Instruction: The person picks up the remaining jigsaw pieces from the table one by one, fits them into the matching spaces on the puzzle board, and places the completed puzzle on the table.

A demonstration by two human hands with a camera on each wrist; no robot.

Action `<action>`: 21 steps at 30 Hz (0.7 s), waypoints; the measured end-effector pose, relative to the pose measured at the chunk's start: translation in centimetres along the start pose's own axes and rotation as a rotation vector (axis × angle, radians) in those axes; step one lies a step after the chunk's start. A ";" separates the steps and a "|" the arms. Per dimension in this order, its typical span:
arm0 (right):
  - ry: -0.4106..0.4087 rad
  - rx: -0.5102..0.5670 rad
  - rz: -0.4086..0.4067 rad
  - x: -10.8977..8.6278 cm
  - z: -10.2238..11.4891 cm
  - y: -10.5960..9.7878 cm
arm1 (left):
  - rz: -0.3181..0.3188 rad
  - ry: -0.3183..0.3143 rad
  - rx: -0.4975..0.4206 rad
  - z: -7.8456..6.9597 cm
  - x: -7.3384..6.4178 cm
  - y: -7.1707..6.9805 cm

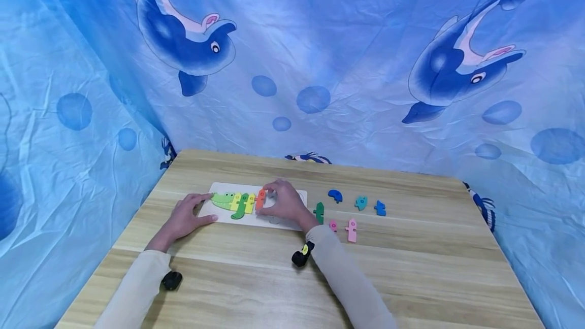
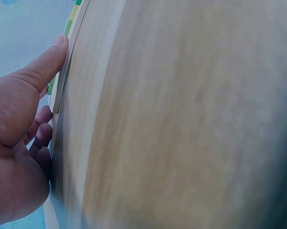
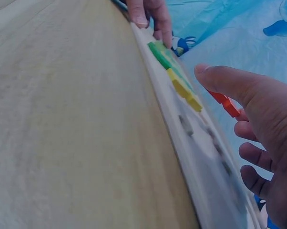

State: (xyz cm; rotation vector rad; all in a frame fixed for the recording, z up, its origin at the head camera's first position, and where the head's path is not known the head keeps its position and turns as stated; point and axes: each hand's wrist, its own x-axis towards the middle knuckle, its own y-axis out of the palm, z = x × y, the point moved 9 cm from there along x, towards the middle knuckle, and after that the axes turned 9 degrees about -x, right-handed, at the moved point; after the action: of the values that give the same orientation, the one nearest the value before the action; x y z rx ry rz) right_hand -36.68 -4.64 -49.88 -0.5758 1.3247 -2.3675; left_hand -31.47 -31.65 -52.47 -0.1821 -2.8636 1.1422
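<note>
A white puzzle board [image 1: 205,210] lies on the table, with a green crocodile head [image 1: 223,200], yellow body pieces [image 1: 250,203] and a green leg piece [image 1: 240,208] in its left part. My left hand [image 1: 186,216] rests at the board's left end, thumb and forefinger spread, the thumb [image 2: 55,55] straight along the near edge. Between its thumb and fingertips my right hand [image 1: 287,202] pinches an orange puzzle piece [image 1: 260,199], just right of the yellow pieces. In the right wrist view this orange piece stands above the board, partly hidden by the thumb [image 3: 224,81].
Right of the board lie loose pieces: a dark green one [image 1: 319,212], a blue curved one [image 1: 335,195], a teal one [image 1: 361,202], a blue one [image 1: 380,208] and pink ones [image 1: 352,231]. A blue dolphin-print curtain [image 1: 356,131] hangs behind the wooden table [image 1: 411,273].
</note>
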 end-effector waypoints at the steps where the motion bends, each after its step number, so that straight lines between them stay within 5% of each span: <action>1: 0.003 0.003 0.000 0.0 0.0 0.1 | 0.000 0.001 0.000 0.0 0.0 0.0; 21: 0.029 -0.035 0.051 0.1 -0.1 1.6 | -0.009 0.017 0.007 -0.4 -0.1 0.0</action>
State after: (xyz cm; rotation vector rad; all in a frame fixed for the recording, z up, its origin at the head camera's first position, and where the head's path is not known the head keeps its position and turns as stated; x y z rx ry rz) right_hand -36.63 -5.39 -51.36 -0.5137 1.3789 -2.3241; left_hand -31.37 -31.39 -52.11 -0.1779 -2.8428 1.1432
